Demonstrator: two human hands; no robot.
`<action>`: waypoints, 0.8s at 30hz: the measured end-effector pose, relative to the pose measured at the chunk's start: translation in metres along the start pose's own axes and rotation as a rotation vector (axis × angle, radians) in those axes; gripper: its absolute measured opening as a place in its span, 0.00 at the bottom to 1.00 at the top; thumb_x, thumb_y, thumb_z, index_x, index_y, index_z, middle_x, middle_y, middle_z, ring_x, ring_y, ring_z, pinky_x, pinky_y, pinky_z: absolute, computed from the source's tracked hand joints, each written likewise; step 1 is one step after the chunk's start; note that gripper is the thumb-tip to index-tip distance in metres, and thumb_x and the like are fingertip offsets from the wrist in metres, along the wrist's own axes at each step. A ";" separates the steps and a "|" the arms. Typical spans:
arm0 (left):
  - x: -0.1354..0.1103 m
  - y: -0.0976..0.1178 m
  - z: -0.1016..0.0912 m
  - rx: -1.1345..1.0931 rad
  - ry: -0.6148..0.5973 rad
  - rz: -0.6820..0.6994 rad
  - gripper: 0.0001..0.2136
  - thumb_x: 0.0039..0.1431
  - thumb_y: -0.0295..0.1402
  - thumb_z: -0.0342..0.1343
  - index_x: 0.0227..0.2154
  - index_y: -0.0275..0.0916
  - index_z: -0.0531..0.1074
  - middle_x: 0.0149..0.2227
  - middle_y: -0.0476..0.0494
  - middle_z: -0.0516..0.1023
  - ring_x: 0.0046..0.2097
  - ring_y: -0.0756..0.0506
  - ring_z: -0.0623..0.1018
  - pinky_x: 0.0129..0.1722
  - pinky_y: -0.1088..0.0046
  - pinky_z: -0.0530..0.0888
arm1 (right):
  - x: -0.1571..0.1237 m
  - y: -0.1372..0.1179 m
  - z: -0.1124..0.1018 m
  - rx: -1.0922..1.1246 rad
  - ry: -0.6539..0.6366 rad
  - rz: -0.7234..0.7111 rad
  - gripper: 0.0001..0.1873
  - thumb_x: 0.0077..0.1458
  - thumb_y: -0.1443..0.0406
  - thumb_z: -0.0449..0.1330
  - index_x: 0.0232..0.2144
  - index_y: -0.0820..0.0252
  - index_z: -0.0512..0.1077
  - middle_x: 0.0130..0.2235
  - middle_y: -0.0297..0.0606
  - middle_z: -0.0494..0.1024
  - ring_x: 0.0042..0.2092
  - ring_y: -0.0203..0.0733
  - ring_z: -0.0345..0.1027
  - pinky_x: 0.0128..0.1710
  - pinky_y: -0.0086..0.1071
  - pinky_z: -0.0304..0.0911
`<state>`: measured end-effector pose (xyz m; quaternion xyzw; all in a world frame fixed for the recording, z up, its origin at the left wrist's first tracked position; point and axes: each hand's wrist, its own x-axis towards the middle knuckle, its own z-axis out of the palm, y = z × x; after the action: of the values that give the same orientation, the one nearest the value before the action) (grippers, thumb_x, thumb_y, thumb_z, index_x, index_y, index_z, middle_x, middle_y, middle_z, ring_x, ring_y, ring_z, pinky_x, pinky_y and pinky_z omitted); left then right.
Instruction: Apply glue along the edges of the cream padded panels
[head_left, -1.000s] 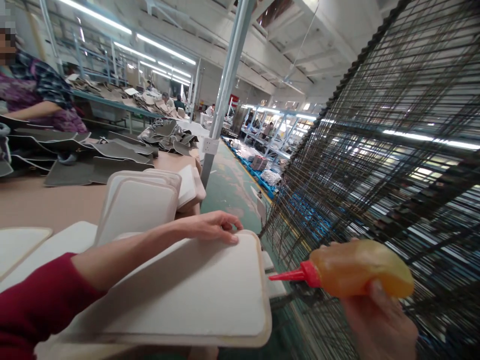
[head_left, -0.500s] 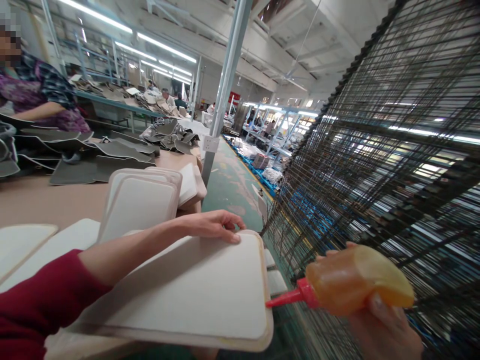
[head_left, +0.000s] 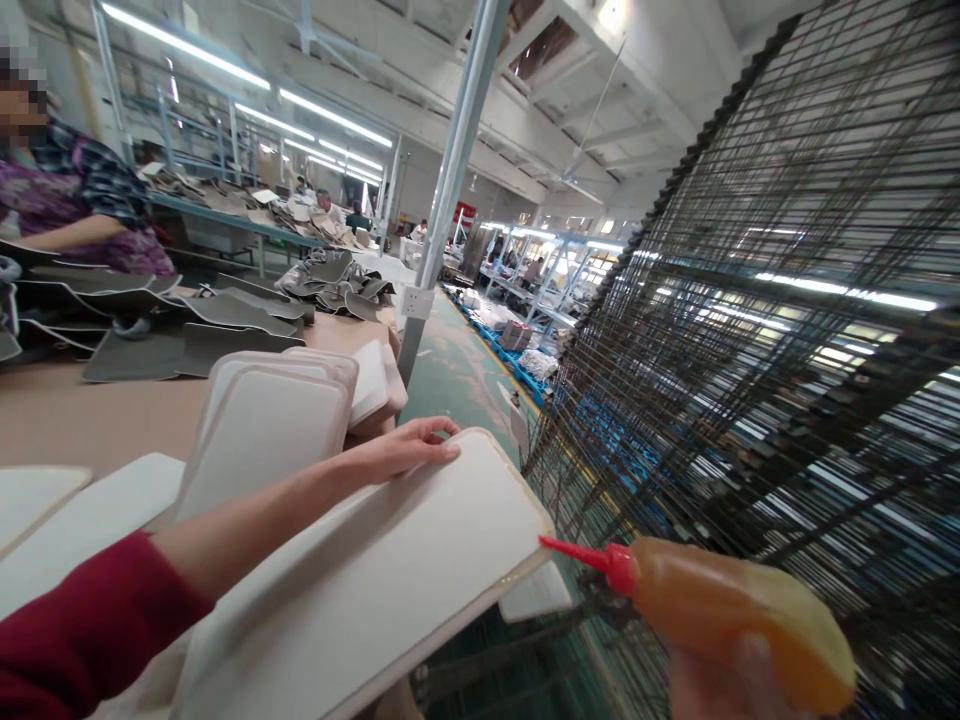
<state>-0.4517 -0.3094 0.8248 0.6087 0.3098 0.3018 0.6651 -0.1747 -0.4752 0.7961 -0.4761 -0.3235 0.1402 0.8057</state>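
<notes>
Head view is showing the left hand (head_left: 409, 455) gripping the far edge of a tilted white padded panel (head_left: 390, 580) beside the wire rack (head_left: 750, 350). The right hand (head_left: 720, 685) is clasping an orange glue bottle (head_left: 720, 610), with its red nozzle (head_left: 574, 552) at the panel's right corner. Doing this well is probably depending on a steady panel and the tip tracing the rim.

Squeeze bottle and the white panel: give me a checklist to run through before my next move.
1. Left hand grips the far edge of the white panel: ok.
2. Right hand holds the squeeze bottle: ok.
3. Red nozzle points at the panel's right corner edge: ok.
4. Nozzle tip touches the edge: cannot tell.
5. Amber liquid left in the bottle: ok, it looks mostly full.
6. Panel clear of the wire rack: cannot tell, the corner lies close to it.
</notes>
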 end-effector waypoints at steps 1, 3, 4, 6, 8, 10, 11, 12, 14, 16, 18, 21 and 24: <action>0.002 -0.001 0.000 -0.016 0.015 0.002 0.21 0.42 0.45 0.62 0.35 0.38 0.65 0.26 0.52 0.73 0.24 0.52 0.71 0.23 0.79 0.63 | 0.002 0.003 0.001 -0.003 0.032 -0.025 0.23 0.46 0.59 0.61 0.47 0.45 0.64 0.54 0.26 0.63 0.58 0.45 0.53 0.58 0.45 0.51; 0.006 -0.004 0.001 -0.051 0.043 0.000 0.21 0.40 0.44 0.63 0.34 0.38 0.65 0.26 0.52 0.73 0.25 0.52 0.72 0.23 0.79 0.64 | 0.005 0.003 0.003 -0.011 0.068 -0.032 0.22 0.42 0.59 0.64 0.43 0.50 0.67 0.50 0.31 0.68 0.55 0.47 0.57 0.55 0.47 0.56; 0.008 -0.005 0.001 -0.070 0.058 -0.006 0.22 0.40 0.44 0.64 0.34 0.38 0.64 0.26 0.52 0.73 0.25 0.52 0.72 0.24 0.79 0.65 | 0.006 0.002 0.006 -0.002 0.076 -0.031 0.21 0.41 0.59 0.65 0.40 0.51 0.68 0.48 0.33 0.69 0.53 0.48 0.60 0.53 0.47 0.58; 0.011 -0.008 0.000 -0.105 0.083 -0.022 0.22 0.39 0.44 0.65 0.34 0.38 0.64 0.25 0.53 0.73 0.25 0.51 0.72 0.23 0.79 0.65 | 0.006 -0.003 0.012 0.039 0.056 -0.020 0.20 0.38 0.59 0.66 0.37 0.53 0.69 0.44 0.35 0.71 0.48 0.49 0.64 0.51 0.48 0.60; 0.014 -0.010 0.000 -0.130 0.103 -0.032 0.23 0.38 0.44 0.65 0.34 0.39 0.63 0.25 0.53 0.72 0.24 0.51 0.72 0.22 0.79 0.65 | 0.006 -0.009 0.019 0.074 0.012 0.002 0.21 0.36 0.59 0.67 0.35 0.56 0.69 0.41 0.37 0.72 0.44 0.50 0.66 0.50 0.50 0.60; 0.015 -0.010 -0.001 -0.143 0.115 -0.037 0.23 0.38 0.44 0.65 0.33 0.39 0.62 0.24 0.54 0.72 0.24 0.51 0.72 0.22 0.79 0.65 | 0.006 -0.011 0.024 0.072 0.003 0.019 0.23 0.34 0.58 0.68 0.35 0.58 0.70 0.41 0.38 0.72 0.44 0.50 0.66 0.51 0.48 0.60; 0.016 -0.010 -0.001 -0.148 0.118 -0.039 0.23 0.38 0.45 0.65 0.33 0.39 0.61 0.24 0.54 0.72 0.23 0.51 0.72 0.22 0.79 0.65 | 0.006 -0.011 0.026 0.082 0.006 0.035 0.24 0.33 0.58 0.68 0.36 0.58 0.70 0.42 0.38 0.72 0.45 0.49 0.66 0.51 0.45 0.60; 0.016 -0.010 -0.001 -0.153 0.120 -0.041 0.24 0.38 0.45 0.65 0.33 0.40 0.61 0.24 0.54 0.72 0.23 0.51 0.72 0.22 0.79 0.65 | 0.007 -0.010 0.027 0.097 0.013 0.054 0.25 0.33 0.59 0.69 0.37 0.57 0.70 0.44 0.37 0.72 0.47 0.46 0.65 0.51 0.40 0.61; 0.017 -0.010 -0.001 -0.163 0.122 -0.043 0.25 0.37 0.46 0.65 0.33 0.40 0.60 0.23 0.54 0.72 0.23 0.51 0.72 0.23 0.78 0.66 | 0.008 -0.008 0.028 0.139 0.006 0.086 0.26 0.33 0.60 0.69 0.39 0.55 0.70 0.46 0.32 0.70 0.49 0.41 0.63 0.48 0.32 0.62; 0.018 -0.012 -0.003 -0.167 0.125 -0.048 0.25 0.37 0.46 0.65 0.33 0.40 0.59 0.23 0.54 0.72 0.23 0.51 0.72 0.24 0.77 0.67 | 0.009 -0.007 0.029 0.154 -0.018 0.112 0.28 0.32 0.61 0.69 0.40 0.55 0.70 0.46 0.31 0.70 0.49 0.41 0.64 0.47 0.30 0.63; 0.019 -0.014 -0.004 -0.165 0.125 -0.060 0.25 0.38 0.47 0.64 0.34 0.41 0.58 0.23 0.53 0.73 0.23 0.51 0.72 0.24 0.77 0.67 | 0.009 -0.006 0.031 0.144 -0.031 0.118 0.29 0.32 0.60 0.69 0.41 0.56 0.70 0.45 0.32 0.71 0.47 0.41 0.65 0.47 0.31 0.64; 0.021 -0.016 -0.007 -0.174 0.121 -0.080 0.25 0.37 0.47 0.64 0.33 0.41 0.58 0.24 0.53 0.72 0.24 0.51 0.72 0.24 0.77 0.66 | 0.009 -0.004 0.032 0.151 -0.050 0.145 0.29 0.33 0.60 0.69 0.42 0.57 0.69 0.45 0.34 0.71 0.47 0.42 0.65 0.46 0.30 0.64; 0.022 -0.017 -0.010 -0.179 0.128 -0.107 0.26 0.35 0.47 0.65 0.32 0.41 0.58 0.24 0.54 0.72 0.24 0.51 0.71 0.24 0.77 0.66 | 0.010 -0.002 0.031 0.124 -0.068 0.156 0.28 0.37 0.60 0.67 0.44 0.54 0.68 0.49 0.34 0.70 0.49 0.41 0.64 0.47 0.30 0.63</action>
<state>-0.4452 -0.2877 0.8065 0.5091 0.3555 0.3307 0.7107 -0.1882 -0.4495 0.8119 -0.4441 -0.3035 0.2383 0.8086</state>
